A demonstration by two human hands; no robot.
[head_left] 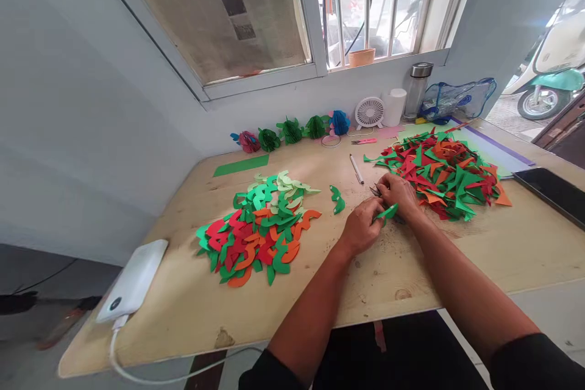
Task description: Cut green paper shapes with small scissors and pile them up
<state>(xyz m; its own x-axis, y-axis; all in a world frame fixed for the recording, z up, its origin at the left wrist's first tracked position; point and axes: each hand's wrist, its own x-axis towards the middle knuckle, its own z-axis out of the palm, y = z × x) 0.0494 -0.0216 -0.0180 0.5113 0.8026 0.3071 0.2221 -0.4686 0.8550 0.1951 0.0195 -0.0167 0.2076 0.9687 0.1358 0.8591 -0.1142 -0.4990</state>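
Observation:
My left hand point(363, 226) is closed, pinching a small piece of green paper point(389, 212) whose end sticks out past the fingertips. Right beside it, my right hand point(398, 191) is closed around a pair of scissors; the dark metal blades point(375, 191) point left from under the fingers, and the handles are mostly hidden. On the tabletop left of both hands lies a curved green paper cutout point(337, 200). Farther left is a heap of curved cutouts point(256, 234) in red, orange and several greens. Pointed paper scraps point(443, 170) are piled beyond my right hand.
A white pen point(356, 169) and a pink-handled tool point(364, 141) lie near the middle. Along the wall stand folded paper figures point(290, 130), a small fan point(369, 113) and a glass bottle point(417, 92). A phone point(553, 192) is at right, a power bank point(133, 279) at left.

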